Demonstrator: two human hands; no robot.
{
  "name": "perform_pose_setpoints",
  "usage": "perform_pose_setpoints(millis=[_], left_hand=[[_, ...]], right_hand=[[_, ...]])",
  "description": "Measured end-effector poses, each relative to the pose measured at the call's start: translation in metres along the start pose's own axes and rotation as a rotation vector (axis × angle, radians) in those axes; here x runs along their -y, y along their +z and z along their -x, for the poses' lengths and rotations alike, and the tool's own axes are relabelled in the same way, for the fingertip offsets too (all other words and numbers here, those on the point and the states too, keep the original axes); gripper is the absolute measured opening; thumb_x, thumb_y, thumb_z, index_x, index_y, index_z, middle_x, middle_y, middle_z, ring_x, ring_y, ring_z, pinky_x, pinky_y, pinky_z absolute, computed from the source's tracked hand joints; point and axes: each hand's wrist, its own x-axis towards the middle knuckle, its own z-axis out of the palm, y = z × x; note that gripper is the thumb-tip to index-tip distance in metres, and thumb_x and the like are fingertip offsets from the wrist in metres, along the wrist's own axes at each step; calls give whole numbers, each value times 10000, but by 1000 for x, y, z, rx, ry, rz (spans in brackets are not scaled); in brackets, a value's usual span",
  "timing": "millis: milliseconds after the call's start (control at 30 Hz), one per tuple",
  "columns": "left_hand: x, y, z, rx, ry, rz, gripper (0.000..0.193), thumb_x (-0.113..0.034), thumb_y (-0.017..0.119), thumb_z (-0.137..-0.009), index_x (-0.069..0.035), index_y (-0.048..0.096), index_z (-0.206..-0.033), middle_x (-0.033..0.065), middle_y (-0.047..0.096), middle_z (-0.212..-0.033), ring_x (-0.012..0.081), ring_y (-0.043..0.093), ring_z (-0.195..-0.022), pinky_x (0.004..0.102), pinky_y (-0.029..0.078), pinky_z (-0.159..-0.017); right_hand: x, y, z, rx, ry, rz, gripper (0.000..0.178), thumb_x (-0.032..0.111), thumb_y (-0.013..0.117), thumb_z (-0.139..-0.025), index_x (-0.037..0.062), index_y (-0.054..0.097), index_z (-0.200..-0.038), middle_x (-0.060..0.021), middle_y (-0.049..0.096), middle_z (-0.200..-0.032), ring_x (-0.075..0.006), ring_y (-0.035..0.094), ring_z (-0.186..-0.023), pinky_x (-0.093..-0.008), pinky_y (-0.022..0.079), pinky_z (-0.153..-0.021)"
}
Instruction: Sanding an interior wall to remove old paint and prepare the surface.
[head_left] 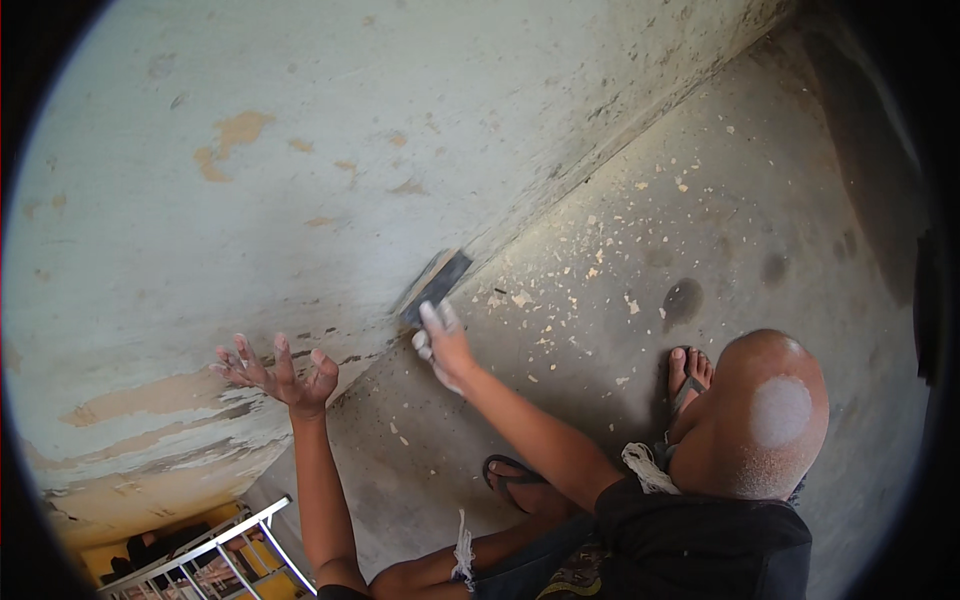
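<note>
Paint flakes point(520, 298) lay scattered over the grey concrete floor point(760, 190). A dark round stain point(683, 300) marked the floor. A metal ladder point(205, 555) stood at the lower left.

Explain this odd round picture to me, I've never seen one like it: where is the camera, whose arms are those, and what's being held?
The camera is worn on a person's head and looks down, and its wide lens bends straight edges. Both arms are that person's own. The right hand grips a flat scraper, its blade against the wall's base. The left hand is open and empty, with spread fingers close to the peeling paint; whether they touch it is unclear. Paint flakes litter the concrete floor. The person squats in sandals, with a metal frame at lower left.
</note>
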Motion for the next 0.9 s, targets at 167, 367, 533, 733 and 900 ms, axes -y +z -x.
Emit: perform_pose_setpoints(millis=[167,367,533,733,900], left_hand=[[4,-7,-3,-32,-45,-25,628,-323,579,-783,-194,465,-1388,202,275,-1535,464,176,-1436,663,66,-1124],[16,-3,1,57,-52,-95,662,-315,594,-764,-193,463,-1401,207,264,-1540,459,151,-1445,662,29,-1120],[26,-12,-13,-2,-177,-95,700,-366,608,-750,-232,443,-1418,197,191,-1563,465,98,-1450,693,7,-1105],[21,-4,-14,168,-239,-193,845,-393,710,-703,-281,365,-1466,187,115,-1580,464,-8,-1457,734,-24,-1063],[17,-5,-15,137,-223,-156,935,-472,789,-656,-312,352,-1466,178,45,-1591,464,-37,-1454,732,-50,-1060]], right_hand=[[28,-24,-31,-57,-278,-65,558,313,569,-980,33,309,-1386,2,510,-859,-68,492,-605,-209,363,-466],[-19,-19,-6,-3,-82,133,323,276,547,-995,100,441,-1244,21,487,-849,-72,453,-553,-215,323,-434],[23,-20,-23,-94,-265,-32,419,316,558,-990,100,384,-1304,28,434,-802,-68,453,-585,-206,318,-446],[-19,-8,2,57,-73,105,734,337,572,-978,11,168,-1496,5,465,-747,-73,436,-550,-214,338,-454],[19,-12,-29,-93,-270,-61,546,286,543,-997,71,283,-1427,7,450,-823,-75,423,-545,-215,318,-446]])
